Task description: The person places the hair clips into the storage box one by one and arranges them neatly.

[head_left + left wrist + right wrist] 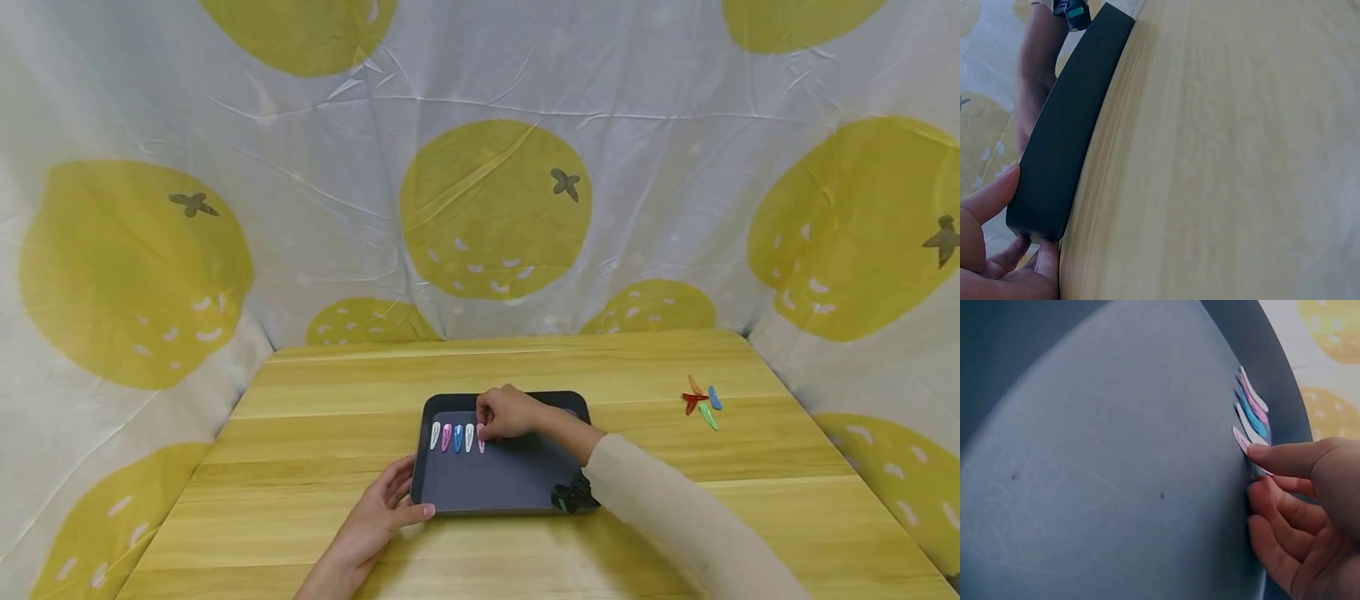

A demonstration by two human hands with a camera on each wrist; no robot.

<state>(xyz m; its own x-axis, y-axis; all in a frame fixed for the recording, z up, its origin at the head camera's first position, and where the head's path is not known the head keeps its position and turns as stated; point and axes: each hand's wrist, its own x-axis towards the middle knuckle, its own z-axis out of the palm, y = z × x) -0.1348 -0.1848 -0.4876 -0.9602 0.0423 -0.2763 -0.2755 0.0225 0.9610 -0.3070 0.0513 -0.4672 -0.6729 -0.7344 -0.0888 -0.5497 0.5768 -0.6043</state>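
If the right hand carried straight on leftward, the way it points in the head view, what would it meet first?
Likely the white clip just left of the pink clip the right hand is touching. Height is unclear, so it might pass above.

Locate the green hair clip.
In the head view, the green hair clip lies on the table right of the tray, just below a blue clip.

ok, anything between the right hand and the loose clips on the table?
Just the raised right side of the tray: the right hand is over the inside, touching a pink clip, and the loose clips lie to the right, on the table. Past that, nothing visible.
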